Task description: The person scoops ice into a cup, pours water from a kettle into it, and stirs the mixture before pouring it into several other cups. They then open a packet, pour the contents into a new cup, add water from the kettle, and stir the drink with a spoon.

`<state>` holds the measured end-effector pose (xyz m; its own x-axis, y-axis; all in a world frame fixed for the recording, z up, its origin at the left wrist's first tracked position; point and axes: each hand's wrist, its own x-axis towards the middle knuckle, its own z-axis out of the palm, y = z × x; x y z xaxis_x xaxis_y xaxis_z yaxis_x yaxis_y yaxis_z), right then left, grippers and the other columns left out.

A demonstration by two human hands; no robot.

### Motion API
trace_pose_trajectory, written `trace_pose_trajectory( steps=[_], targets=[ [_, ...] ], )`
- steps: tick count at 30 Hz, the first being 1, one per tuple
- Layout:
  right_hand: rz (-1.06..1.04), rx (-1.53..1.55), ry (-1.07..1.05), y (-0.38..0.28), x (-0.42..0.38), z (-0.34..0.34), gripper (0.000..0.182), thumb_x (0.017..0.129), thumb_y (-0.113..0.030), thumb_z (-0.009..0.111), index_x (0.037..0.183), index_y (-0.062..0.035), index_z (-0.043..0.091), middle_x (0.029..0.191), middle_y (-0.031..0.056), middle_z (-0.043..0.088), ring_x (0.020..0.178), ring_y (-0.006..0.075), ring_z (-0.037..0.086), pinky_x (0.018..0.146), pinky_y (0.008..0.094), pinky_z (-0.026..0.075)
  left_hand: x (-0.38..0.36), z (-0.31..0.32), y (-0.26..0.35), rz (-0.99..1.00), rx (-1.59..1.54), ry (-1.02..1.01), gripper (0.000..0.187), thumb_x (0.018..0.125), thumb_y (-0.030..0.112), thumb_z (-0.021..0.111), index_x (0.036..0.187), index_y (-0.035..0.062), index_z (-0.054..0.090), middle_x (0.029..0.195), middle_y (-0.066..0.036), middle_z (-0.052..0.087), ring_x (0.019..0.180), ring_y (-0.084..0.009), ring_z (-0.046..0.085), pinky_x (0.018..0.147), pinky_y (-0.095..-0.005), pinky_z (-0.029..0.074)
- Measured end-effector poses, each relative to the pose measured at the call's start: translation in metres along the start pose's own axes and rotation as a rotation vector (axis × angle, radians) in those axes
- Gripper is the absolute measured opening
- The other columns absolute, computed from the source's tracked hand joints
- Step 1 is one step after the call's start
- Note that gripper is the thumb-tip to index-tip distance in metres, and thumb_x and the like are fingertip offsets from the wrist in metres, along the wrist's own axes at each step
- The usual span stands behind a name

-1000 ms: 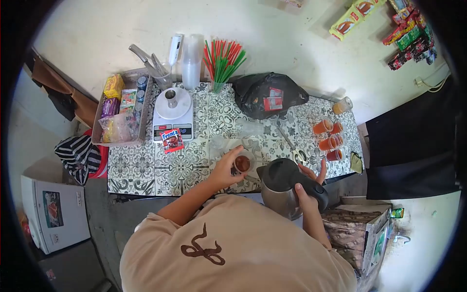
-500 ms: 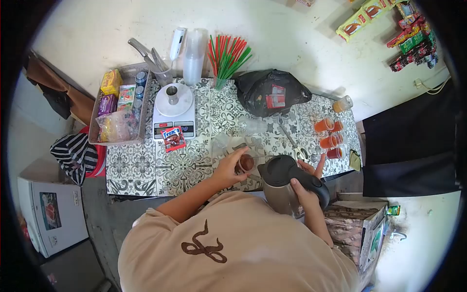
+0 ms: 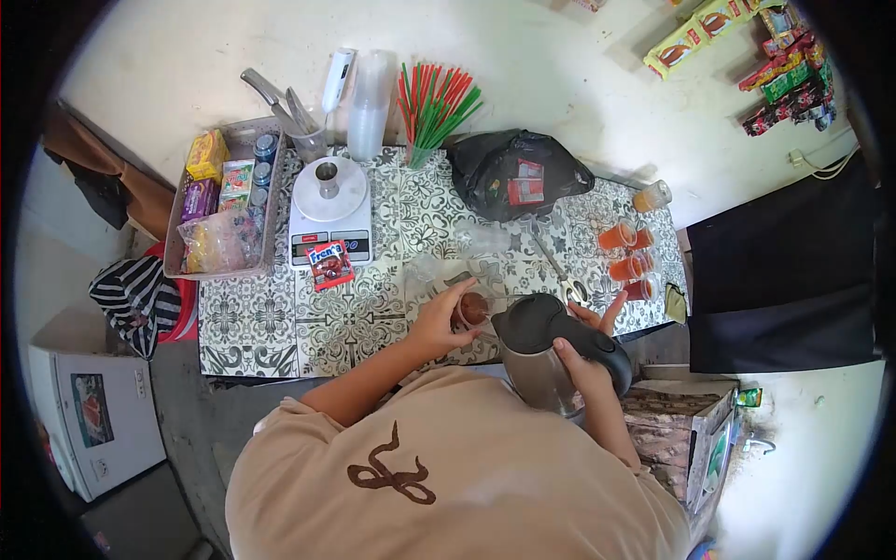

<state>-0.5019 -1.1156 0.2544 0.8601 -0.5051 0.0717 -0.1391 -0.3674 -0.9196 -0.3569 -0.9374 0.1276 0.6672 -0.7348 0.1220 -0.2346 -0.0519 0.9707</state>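
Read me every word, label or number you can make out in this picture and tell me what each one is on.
"frenta", as best it reads: white letters on the small red sachet lying on the tiled table below the white scale.
Too small or blurred to read: the scale's display, the packets in the tray, the red labels on the black bag, the hanging wall sachets.

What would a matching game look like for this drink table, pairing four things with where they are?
Things:
1. kettle
2. cup
3. scale
4. straws

Places:
A. held by the left hand
B. at the table's back edge, by the wall
C. gripped by the right hand
D. beside the tray of packets

Pairs: 1-C, 2-A, 3-D, 4-B
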Motion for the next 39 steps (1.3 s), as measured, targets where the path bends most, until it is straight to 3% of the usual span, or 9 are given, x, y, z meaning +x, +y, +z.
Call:
trace_pose_trajectory(
  steps=[14, 26, 32, 39],
  targets=[
    [-0.04, -0.017, -0.021, -0.002, 0.001, 0.0, 0.12, 0.068, -0.021, 0.076, 0.137, -0.0062, -0.021, 0.118, 0.0206, 0.047, 0.111, 0.029, 0.047, 0.095, 0.0361, 0.036, -0.001, 0.001, -0.002, 0.006, -0.047, 0.005, 0.079, 0.064, 0.015, 0.073, 0.131, 0.0032, 0.034, 0.127, -0.017, 0.046, 0.118, -0.0298, 0.044, 0.098, -0.0369, 0.034],
    [-0.082, -0.041, -0.001, -0.001, -0.003, -0.002, 0.112, 0.068, -0.019, 0.076, 0.14, -0.0059, -0.01, 0.118, 0.0194, 0.047, 0.112, 0.0274, 0.047, 0.097, 0.0345, 0.035, 0.001, 0.005, -0.01, 0.063, -0.012, 0.039, 0.079, 0.062, 0.011, 0.074, 0.131, 0.0032, 0.034, 0.126, -0.016, 0.046, 0.118, -0.0291, 0.044, 0.099, -0.0361, 0.034],
    [-0.107, 0.139, 0.044, -0.002, -0.007, -0.005, 0.116, 0.069, -0.015, 0.073, 0.137, -0.0088, -0.02, 0.119, 0.0218, 0.047, 0.111, 0.0271, 0.048, 0.097, 0.0372, 0.035, 0.002, 0.006, -0.012, 0.081, 0.018, 0.046, 0.082, 0.062, 0.011, 0.075, 0.131, 0.0028, 0.033, 0.128, -0.016, 0.044, 0.118, -0.0286, 0.044, 0.1, -0.0361, 0.033],
    [-0.269, 0.263, 0.211, 0.031, -0.017, -0.009, 0.111, 0.076, -0.029, 0.066, 0.136, -0.0148, -0.026, 0.118, 0.0244, 0.047, 0.107, 0.0303, 0.05, 0.096, 0.0383, 0.036, 0.005, 0.01, -0.013, 0.149, -0.025, 0.072, 0.087, 0.059, 0.011, 0.076, 0.132, 0.0011, 0.03, 0.126, -0.018, 0.045, 0.116, -0.0304, 0.045, 0.097, -0.0362, 0.036]
  ],
)
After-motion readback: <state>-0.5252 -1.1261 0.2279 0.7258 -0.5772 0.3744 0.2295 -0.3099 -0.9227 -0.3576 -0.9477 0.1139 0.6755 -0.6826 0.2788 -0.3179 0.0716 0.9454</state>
